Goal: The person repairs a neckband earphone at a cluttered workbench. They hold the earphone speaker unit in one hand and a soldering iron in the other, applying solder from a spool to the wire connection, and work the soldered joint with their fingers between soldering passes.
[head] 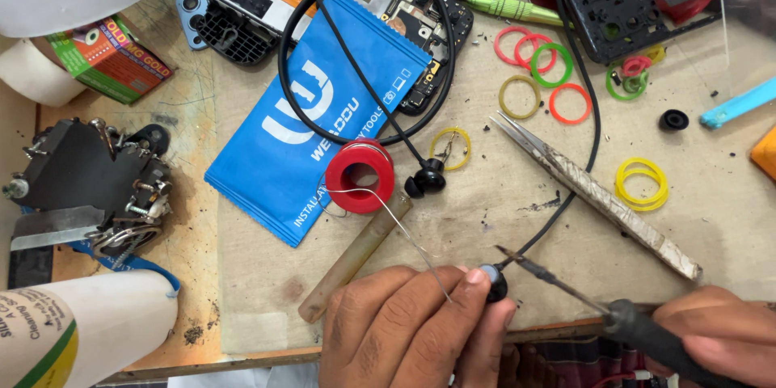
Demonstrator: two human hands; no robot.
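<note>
A single head-worn camera looks almost straight down on the tabletop (485, 218) from close above. The person's left hand (412, 327) and right hand (715, 335) enter at the bottom edge, nearest the lens. The far side of the tabletop, with a blue pouch (315, 113) and opened phone frames (622, 0), runs along the top. There is no second view.

Tweezers (594, 194) right of solder spool (360, 176) (seemingly on pouch (319, 117)).

two hands (412, 323), perhaps nine rubber bands (517, 95), two earbuds (426, 178)
</note>
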